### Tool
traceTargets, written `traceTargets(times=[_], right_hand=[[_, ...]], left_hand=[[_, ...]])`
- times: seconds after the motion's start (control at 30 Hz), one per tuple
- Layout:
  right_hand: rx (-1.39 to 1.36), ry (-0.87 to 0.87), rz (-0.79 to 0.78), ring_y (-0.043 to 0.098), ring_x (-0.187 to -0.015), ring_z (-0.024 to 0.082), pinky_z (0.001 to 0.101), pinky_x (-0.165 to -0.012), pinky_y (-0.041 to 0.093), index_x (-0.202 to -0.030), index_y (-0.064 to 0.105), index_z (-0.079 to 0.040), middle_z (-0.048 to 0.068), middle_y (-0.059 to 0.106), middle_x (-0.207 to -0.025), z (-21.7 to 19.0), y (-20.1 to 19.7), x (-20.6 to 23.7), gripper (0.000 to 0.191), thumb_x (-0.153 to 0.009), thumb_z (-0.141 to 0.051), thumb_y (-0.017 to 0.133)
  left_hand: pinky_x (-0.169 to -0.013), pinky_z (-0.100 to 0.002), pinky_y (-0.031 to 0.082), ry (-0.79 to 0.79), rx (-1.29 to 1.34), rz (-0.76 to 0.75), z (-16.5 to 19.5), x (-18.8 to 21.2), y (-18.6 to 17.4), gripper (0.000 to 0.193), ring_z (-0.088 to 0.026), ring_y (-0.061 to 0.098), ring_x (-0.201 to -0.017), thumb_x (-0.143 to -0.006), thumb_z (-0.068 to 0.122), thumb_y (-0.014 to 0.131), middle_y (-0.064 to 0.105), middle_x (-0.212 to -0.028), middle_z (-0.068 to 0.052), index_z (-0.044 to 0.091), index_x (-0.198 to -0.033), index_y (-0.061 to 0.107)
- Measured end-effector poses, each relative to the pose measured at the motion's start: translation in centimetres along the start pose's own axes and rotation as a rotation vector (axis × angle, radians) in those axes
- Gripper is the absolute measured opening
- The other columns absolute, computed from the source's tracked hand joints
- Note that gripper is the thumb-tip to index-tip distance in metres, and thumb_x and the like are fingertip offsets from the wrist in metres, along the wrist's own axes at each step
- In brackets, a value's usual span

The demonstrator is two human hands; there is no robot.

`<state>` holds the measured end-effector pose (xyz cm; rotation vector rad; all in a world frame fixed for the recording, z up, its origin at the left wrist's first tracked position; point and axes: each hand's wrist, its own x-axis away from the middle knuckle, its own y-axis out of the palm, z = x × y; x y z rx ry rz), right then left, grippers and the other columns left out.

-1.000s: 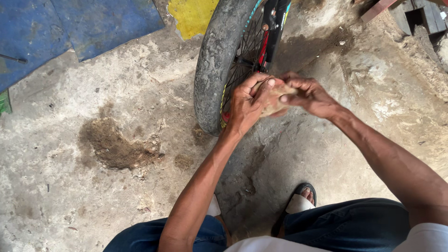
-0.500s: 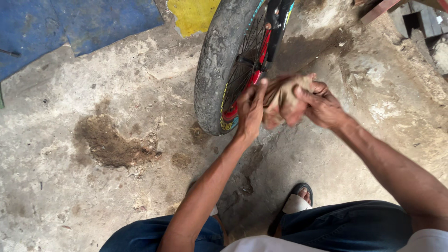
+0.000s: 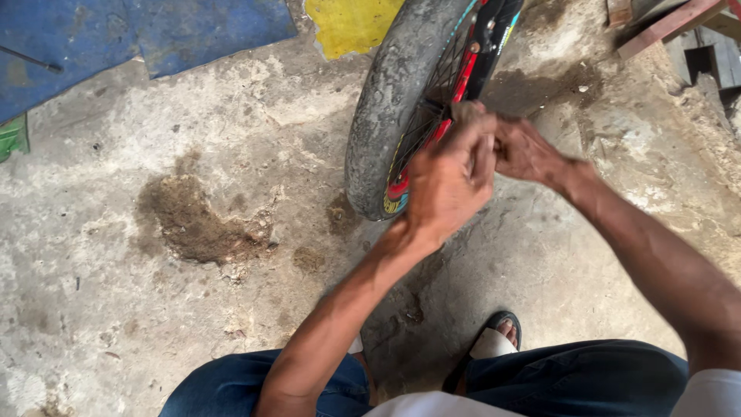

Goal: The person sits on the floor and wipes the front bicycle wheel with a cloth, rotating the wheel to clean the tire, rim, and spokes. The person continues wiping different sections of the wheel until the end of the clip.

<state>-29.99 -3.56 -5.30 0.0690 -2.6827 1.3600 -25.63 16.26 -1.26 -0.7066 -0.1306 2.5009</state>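
A small bicycle wheel with a worn grey tyre (image 3: 382,108), dark spokes and a red rim (image 3: 465,76) stands on the concrete floor in front of me. My left hand (image 3: 448,181) is closed into a fist against the rim. A bit of brown rag (image 3: 468,110) pokes out above its knuckles. My right hand (image 3: 531,150) presses against the left one from the right. Its fingertips are hidden behind the left hand.
Rough concrete floor with a brown dirt patch (image 3: 197,220) to the left of the wheel. Blue sheets (image 3: 154,35) and a yellow piece (image 3: 351,23) lie at the top. Wooden and metal pieces (image 3: 671,23) sit top right. My sandalled foot (image 3: 494,344) is below the hands.
The rag was spread between both hands beside the rim. It is now bunched inside the left fist, and the hands have closed tighter together against the wheel.
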Motion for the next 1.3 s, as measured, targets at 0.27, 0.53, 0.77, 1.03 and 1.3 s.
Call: traceTargets(times=[0.27,0.53,0.77,1.03,1.3], right_hand=[[0.345,0.243,-0.386,0.063,-0.095,0.035,0.0472,-0.086,0.053,-0.123,0.064,-0.012,0.021,0.064,-0.112,-8.4,-3.1,-7.4,0.03,-0.094,-0.02,0.062],[0.575,0.288,-0.461,0.061,-0.108,0.033,0.0476,-0.094,0.052,-0.122,0.069,-0.013,0.017,0.064,-0.119,-8.3,-1.9,-10.2,0.033,-0.093,-0.028,0.066],[0.613,0.309,-0.527,0.062,-0.111,0.03,0.0454,-0.095,0.054,-0.121,0.071,-0.012,0.013,0.066,-0.122,-7.4,-2.6,-11.2,0.035,-0.093,-0.033,0.068],[0.665,0.342,-0.645,0.063,-0.115,0.026,0.0428,-0.096,0.055,-0.12,0.075,-0.012,0.009,0.069,-0.126,-6.0,-3.0,-11.9,0.039,-0.093,-0.04,0.071],[0.365,0.742,-0.662,0.07,-0.113,0.036,0.0487,-0.093,0.059,-0.119,0.075,-0.004,0.016,0.078,-0.125,-8.7,-2.8,-8.5,0.043,-0.097,-0.04,0.067]], left_hand=[[-0.097,-0.054,0.057,-0.011,-0.494,0.135,0.5,-7.0,-10.3,0.079,-0.038,0.069,-0.114,-0.09,0.055,0.074,0.066,-0.125,-0.022,0.002,-0.142,0.048],[-0.102,-0.051,0.058,-0.09,-0.368,0.08,-2.9,-5.0,-8.6,0.085,-0.045,0.069,-0.122,-0.097,0.06,0.071,0.061,-0.143,-0.026,0.011,-0.157,0.036],[-0.089,-0.054,0.059,-0.184,-0.404,0.023,-3.0,-5.0,-8.8,0.088,-0.043,0.072,-0.11,-0.095,0.066,0.062,0.064,-0.134,-0.026,0.014,-0.159,0.033],[-0.091,-0.048,0.063,-0.148,-0.337,0.045,-3.9,-5.0,-8.2,0.09,-0.04,0.073,-0.113,-0.095,0.065,0.063,0.062,-0.138,-0.027,0.009,-0.159,0.031],[-0.096,-0.05,0.06,-0.134,-0.359,0.057,-2.8,-5.0,-8.6,0.087,-0.042,0.07,-0.119,-0.096,0.062,0.067,0.061,-0.141,-0.028,0.009,-0.158,0.035]])
